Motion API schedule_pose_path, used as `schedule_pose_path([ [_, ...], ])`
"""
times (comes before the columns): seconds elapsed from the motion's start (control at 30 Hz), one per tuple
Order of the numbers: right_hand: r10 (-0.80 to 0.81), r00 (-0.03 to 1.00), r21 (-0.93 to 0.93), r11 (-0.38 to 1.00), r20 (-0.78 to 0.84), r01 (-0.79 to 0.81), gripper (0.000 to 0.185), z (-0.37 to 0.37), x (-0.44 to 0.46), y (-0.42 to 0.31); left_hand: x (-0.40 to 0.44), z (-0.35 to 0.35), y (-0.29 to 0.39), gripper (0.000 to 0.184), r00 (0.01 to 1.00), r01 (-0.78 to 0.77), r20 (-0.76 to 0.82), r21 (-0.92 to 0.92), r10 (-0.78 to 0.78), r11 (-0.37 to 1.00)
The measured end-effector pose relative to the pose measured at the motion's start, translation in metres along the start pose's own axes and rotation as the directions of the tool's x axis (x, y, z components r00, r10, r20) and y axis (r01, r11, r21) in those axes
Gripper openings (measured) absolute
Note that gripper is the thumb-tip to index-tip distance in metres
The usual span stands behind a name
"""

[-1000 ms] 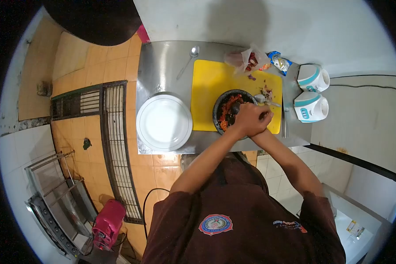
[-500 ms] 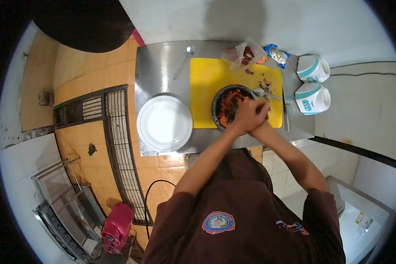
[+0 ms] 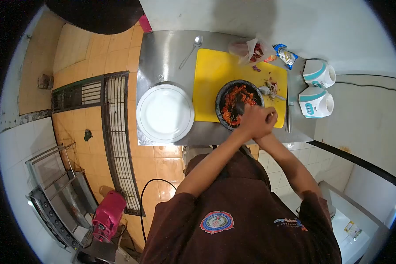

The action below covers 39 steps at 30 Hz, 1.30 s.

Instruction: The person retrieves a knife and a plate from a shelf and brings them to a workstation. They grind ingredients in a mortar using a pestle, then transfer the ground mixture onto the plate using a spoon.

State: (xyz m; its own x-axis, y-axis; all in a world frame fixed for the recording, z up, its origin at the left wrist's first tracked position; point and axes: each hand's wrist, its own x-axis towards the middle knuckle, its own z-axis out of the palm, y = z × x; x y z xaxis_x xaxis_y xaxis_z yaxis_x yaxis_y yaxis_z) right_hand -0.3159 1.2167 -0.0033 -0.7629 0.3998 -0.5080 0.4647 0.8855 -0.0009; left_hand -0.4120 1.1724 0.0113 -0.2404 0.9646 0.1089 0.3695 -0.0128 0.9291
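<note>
1. The left hand (image 3: pixel 254 122) appears closed around the pestle (image 3: pixel 240 107), whose dark lower part stands tilted in the mortar (image 3: pixel 218 105). The right hand (image 3: pixel 272 115) is mostly covered by the left one, so I cannot tell its grip.
2. The mortar sits at the near side of the yellow board (image 3: pixel 204 83), on the table (image 3: pixel 163 53). It holds red, crushed food (image 3: pixel 230 100), partly spread up the wall.
3. Because the mortar seems to reach over the board's near edge, I judge that a hard push there could make it tip or slide.
4. If the pestle is pressed at a strong slant, it may slip on the wet food and throw some over the rim.
5. The spoon (image 3: pixel 273 93) lies just right of the mortar, beside scraps (image 3: pixel 271 82); a wide elbow or wrist movement could knock it.
6. The plate (image 3: pixel 165 113) is to the left, apart from the mortar, but splashes could perhaps reach it. The plastic bag (image 3: pixel 254 51) stands at the far side, less at risk.
</note>
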Motion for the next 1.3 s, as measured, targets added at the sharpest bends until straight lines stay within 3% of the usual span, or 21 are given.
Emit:
schedule_pose_path([
  [0.07,-0.014,1.000,0.010,1.000,0.024,0.013,0.054,-0.006,0.008,0.009,0.027,-0.006,-0.013,0.025,0.994,-0.024,-0.106,-0.001,0.024,1.000],
  [0.17,-0.072,0.993,0.048,0.997,0.096,0.067,0.054,-0.020,0.020,0.022,0.052,-0.016,-0.016,0.025,0.991,0.113,-0.034,-0.332,-0.131,0.936],
  [0.27,-0.122,0.980,0.093,0.990,0.158,0.108,0.055,-0.030,0.010,0.039,0.032,0.002,-0.007,0.026,0.989,0.072,-0.097,-0.360,-0.114,0.930],
  [0.3,-0.113,0.981,0.096,0.991,0.156,0.099,0.055,-0.032,0.003,0.040,0.032,0.002,0.002,0.028,0.985,0.122,-0.069,-0.368,-0.158,0.922],
  [0.5,-0.037,0.998,0.063,0.997,0.060,0.033,0.053,-0.022,0.001,0.014,0.020,-0.022,0.034,0.021,0.992,0.023,-0.126,0.003,-0.022,1.000],
  [0.6,-0.010,1.000,0.036,0.999,0.000,0.010,0.053,-0.013,0.009,-0.005,0.007,-0.014,0.000,0.017,0.991,-0.024,-0.130,-0.004,0.024,1.000],
  [0.7,-0.001,1.000,0.037,0.999,-0.014,0.002,0.052,-0.009,0.005,-0.010,0.014,-0.009,-0.005,0.016,0.972,-0.080,-0.227,-0.111,0.053,0.991],
  [0.8,0.001,1.000,0.041,0.999,-0.006,-0.001,0.052,-0.010,0.002,-0.010,0.007,0.001,-0.008,0.016,0.974,-0.123,-0.215,-0.249,0.069,0.961],
  [0.93,-0.005,0.999,0.053,0.999,0.033,0.003,0.051,-0.017,0.006,0.003,0.022,0.008,-0.015,0.020,0.955,-0.178,-0.272,-0.202,0.120,0.963],
  [0.97,-0.004,0.998,0.062,0.998,0.063,0.000,0.051,-0.023,0.009,0.011,0.036,0.011,-0.023,0.020,0.962,-0.138,-0.256,-0.152,0.096,0.979],
  [1.0,-0.003,0.995,0.077,0.997,0.096,-0.005,0.051,-0.029,0.019,0.016,0.045,0.005,-0.018,0.020,0.979,-0.043,-0.206,-0.220,-0.004,0.974],
  [1.17,0.014,0.998,0.078,0.997,0.062,-0.019,0.050,-0.026,-0.002,0.009,0.015,-0.023,0.026,0.018,0.983,-0.091,-0.173,-0.138,0.066,0.986],
  [1.27,0.049,0.999,0.059,0.997,-0.005,-0.049,0.050,-0.007,-0.007,-0.019,-0.014,-0.006,0.008,0.017,0.995,0.027,-0.092,-0.170,-0.043,0.985],
  [1.3,0.058,0.998,0.055,0.997,-0.023,-0.056,0.050,-0.003,-0.005,-0.023,-0.019,-0.003,0.007,0.016,0.986,-0.012,-0.166,-0.208,-0.024,0.978],
])
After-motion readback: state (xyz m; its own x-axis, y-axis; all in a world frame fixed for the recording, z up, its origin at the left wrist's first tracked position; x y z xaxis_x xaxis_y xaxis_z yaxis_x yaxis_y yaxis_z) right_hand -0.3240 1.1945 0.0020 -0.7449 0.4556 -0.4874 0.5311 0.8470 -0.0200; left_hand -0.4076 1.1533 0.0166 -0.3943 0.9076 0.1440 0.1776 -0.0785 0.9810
